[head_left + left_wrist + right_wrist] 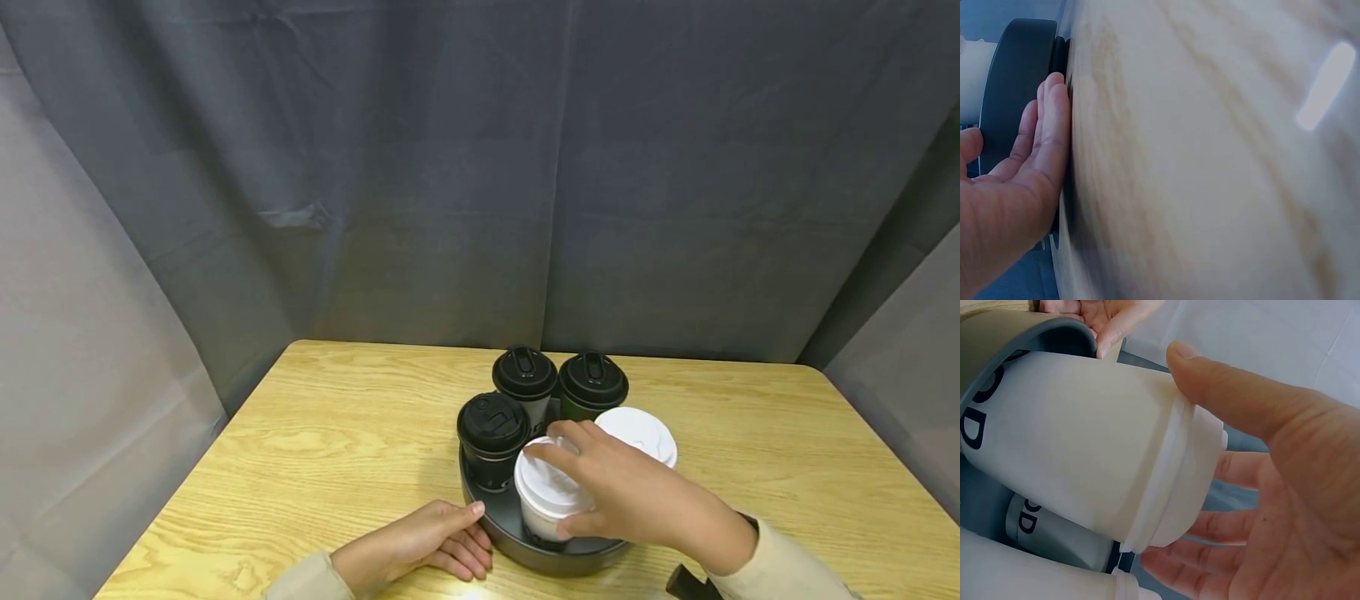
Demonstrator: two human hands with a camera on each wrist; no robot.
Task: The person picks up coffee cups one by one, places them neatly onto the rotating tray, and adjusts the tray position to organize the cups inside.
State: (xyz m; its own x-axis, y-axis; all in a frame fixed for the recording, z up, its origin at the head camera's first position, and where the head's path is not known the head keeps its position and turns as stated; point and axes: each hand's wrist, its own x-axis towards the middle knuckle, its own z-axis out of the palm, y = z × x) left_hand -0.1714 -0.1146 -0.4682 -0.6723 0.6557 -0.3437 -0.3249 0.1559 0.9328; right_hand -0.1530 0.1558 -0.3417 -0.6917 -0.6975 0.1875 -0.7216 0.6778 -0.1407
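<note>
Five-finger spread over its lid, my right hand [622, 487] holds a white paper cup [542, 508] with a white lid. In the right wrist view, the thumb lies on one side of this cup [1085, 437] and the fingertips on the other. The cup stands in a round dark tray [555, 562]. My left hand [442, 542] rests at the tray's near left side. In the left wrist view, the straight fingers [1047, 134] lie low along the outer wall, with the thumb near the rim.
Black-lidded cups [491, 433] stand in the tray's left and far parts. Another white-lidded cup [641, 429] is behind my right hand. A dark object [690, 583] lies by the right sleeve. The wooden table [337, 433] ends at a grey curtain [450, 208].
</note>
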